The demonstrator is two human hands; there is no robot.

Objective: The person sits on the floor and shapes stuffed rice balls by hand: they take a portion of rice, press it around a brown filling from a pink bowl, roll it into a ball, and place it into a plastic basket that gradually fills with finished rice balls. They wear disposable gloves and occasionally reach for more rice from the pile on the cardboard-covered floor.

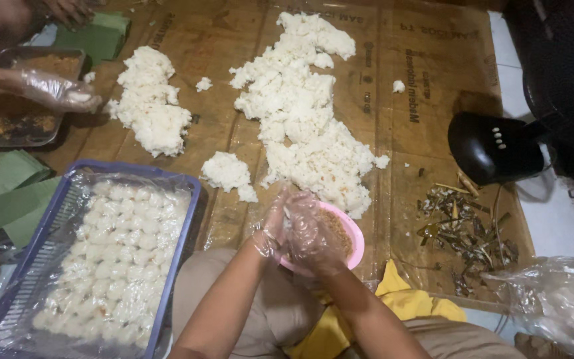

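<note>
At the near edge of the cardboard sheet (426,80), in the head view, the left hand (275,223) and right hand (310,236), both gloved in clear plastic, are pressed together around a small lump of sticky rice, too hidden to be made out, just above the pink bowl (355,240) of brown filling. The large rice heap (307,113) is spread just beyond. Rice could be dropped or filling squeezed out if too hard a grip is applied. Shaped balls are laid in the blue tray (187,219) at left.

Flattened cardboard (426,86) on floor: white rice heaps (303,106), purple basket (187,199), pink bowl (353,236), dry scraps (463,229), possibly husks.
</note>
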